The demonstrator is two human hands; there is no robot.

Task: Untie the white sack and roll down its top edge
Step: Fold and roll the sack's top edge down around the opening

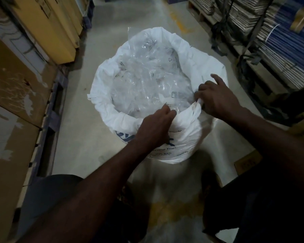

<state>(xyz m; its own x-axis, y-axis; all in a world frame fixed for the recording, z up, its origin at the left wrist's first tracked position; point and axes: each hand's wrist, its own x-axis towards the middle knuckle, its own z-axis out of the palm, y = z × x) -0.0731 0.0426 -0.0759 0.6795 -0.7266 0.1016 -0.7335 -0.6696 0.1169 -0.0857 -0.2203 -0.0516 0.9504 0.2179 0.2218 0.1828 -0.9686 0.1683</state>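
Observation:
A large white sack with blue printing stands upright on the concrete floor in front of me, its mouth wide open. Its top edge is folded outward around most of the rim. Crumpled clear plastic bags fill the inside. My left hand grips the near rim, fingers curled over the edge. My right hand pinches a bunched fold of the rim just to the right, index finger stretched out over the sack's right side.
Stacked brown cardboard cartons on a pallet line the left side. Pallets of flat card stock and blue bundles stand on the right. A narrow strip of floor runs away beyond the sack. A small cardboard piece lies near my right.

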